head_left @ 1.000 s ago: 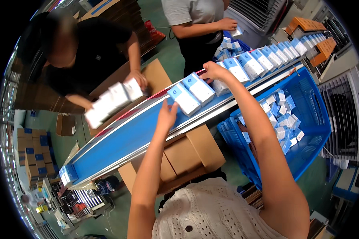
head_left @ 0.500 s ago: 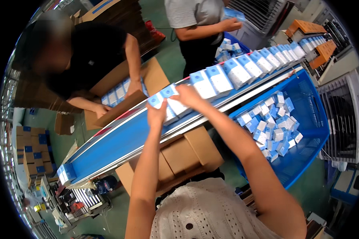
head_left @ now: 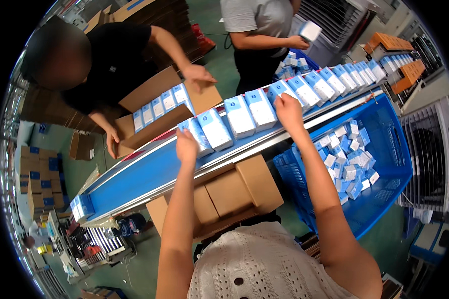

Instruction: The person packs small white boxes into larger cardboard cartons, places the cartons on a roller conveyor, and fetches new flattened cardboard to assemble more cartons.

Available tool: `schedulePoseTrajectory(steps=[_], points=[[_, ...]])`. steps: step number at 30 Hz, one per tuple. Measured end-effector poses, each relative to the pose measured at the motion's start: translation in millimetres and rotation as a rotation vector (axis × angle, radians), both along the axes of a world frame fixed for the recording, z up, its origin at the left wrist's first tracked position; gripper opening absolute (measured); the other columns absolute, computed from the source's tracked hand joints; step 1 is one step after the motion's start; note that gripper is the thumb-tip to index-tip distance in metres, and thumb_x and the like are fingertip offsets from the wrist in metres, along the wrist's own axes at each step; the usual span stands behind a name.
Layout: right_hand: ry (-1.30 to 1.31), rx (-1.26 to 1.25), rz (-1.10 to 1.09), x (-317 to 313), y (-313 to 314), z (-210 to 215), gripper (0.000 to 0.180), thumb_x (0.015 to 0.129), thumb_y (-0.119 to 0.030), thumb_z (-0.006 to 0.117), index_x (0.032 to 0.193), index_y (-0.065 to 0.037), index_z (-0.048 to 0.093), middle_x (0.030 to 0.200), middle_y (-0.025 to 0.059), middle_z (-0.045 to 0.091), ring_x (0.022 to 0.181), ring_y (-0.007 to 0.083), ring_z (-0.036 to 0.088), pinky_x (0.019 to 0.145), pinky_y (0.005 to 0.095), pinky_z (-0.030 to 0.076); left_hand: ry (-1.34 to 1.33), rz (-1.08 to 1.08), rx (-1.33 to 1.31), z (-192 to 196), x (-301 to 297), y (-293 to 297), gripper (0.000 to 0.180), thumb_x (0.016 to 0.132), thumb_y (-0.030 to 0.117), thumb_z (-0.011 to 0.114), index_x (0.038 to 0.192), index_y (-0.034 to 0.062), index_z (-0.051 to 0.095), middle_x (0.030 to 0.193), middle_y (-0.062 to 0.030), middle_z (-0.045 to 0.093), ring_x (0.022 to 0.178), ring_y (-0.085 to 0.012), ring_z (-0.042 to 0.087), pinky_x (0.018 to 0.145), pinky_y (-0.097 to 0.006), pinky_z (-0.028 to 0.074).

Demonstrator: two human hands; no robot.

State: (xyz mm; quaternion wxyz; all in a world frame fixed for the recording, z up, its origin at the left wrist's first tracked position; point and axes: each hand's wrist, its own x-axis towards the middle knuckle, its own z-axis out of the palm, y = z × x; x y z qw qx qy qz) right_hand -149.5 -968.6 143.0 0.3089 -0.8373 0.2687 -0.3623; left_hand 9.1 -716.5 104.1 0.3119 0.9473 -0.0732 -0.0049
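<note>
A blue conveyor belt (head_left: pixel 134 174) runs diagonally and carries a line of white and blue boxes. My left hand (head_left: pixel 186 145) presses its fingers against the leftmost box (head_left: pixel 198 135) of a row. My right hand (head_left: pixel 288 107) grips the right end of that row, by a box (head_left: pixel 261 107). Several boxes, among them one box (head_left: pixel 215 128), lie side by side between my two hands. More boxes (head_left: pixel 329 82) follow up the belt to the right.
A blue crate (head_left: pixel 390 149) of small boxes stands to my right. Flat cardboard (head_left: pixel 234 192) sits under the belt. Across the belt a person in black holds a carton (head_left: pixel 154 107) with boxes inside. A person in grey holds a white box (head_left: pixel 310 31).
My hands were close together on the belt half a second ago; now they are spread to the two ends of a longer row. The person opposite now has boxes standing inside the carton.
</note>
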Motion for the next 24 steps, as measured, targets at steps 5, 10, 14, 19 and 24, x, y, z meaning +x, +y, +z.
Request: schedulePoseTrajectory(steps=[5, 10, 14, 19, 24], points=[[0.201, 0.006, 0.158, -5.0, 19.0, -7.1, 0.021, 0.081, -0.013, 0.05, 0.067, 0.003, 0.048, 0.071, 0.0208, 0.054, 0.069, 0.0393, 0.052, 0.061, 0.044, 0.042, -0.112, -0.044, 0.172, 24.5, -12.7, -14.0, 0.077, 0.075, 0.042, 0.06, 0.133, 0.0093, 0.021, 0.133, -0.0249, 0.027, 0.114, -0.0426, 0.038, 0.088, -0.044, 0.039], [0.241, -0.021, 0.354, 11.9, 47.9, -29.0, 0.029, 0.083, -0.023, 0.052, 0.079, 0.006, 0.048, 0.085, 0.0241, 0.051, 0.08, 0.0415, 0.05, 0.069, 0.0456, 0.041, 0.073, -0.029, 0.243, 39.4, -2.7, -8.2, 0.083, 0.071, 0.048, 0.063, 0.134, 0.0144, 0.021, 0.133, -0.0266, 0.024, 0.111, -0.0433, 0.041, 0.087, -0.043, 0.041], [0.264, 0.12, 0.352, 31.0, 56.3, -32.6, 0.037, 0.084, -0.029, 0.052, 0.078, 0.007, 0.048, 0.083, 0.0258, 0.052, 0.08, 0.0413, 0.051, 0.072, 0.0456, 0.041, 0.057, -0.013, 0.234, 31.0, 6.4, 11.1, 0.072, 0.076, 0.041, 0.061, 0.133, 0.0178, 0.023, 0.132, -0.0237, 0.027, 0.107, -0.0414, 0.046, 0.083, -0.044, 0.044], [0.318, 0.184, 0.387, 65.1, 59.9, -46.7, 0.047, 0.083, -0.036, 0.053, 0.085, 0.01, 0.05, 0.092, 0.0285, 0.053, 0.086, 0.0415, 0.053, 0.076, 0.0441, 0.042, 0.012, -0.015, 0.191, 27.3, 14.7, 33.4, 0.067, 0.077, 0.035, 0.059, 0.132, 0.0172, 0.025, 0.129, -0.0225, 0.033, 0.104, -0.0365, 0.05, 0.082, -0.043, 0.044], [0.497, 0.251, 0.508, 76.2, 71.1, -31.9, 0.065, 0.078, -0.049, 0.055, 0.1, 0.013, 0.047, 0.103, 0.0311, 0.052, 0.095, 0.0415, 0.053, 0.08, 0.0421, 0.043, 0.149, -0.021, -0.369, 17.0, 32.1, 76.8, 0.075, 0.075, 0.038, 0.062, 0.126, -0.0052, 0.026, 0.108, -0.0238, 0.053, 0.1, -0.0338, 0.054, 0.085, -0.038, 0.042]])
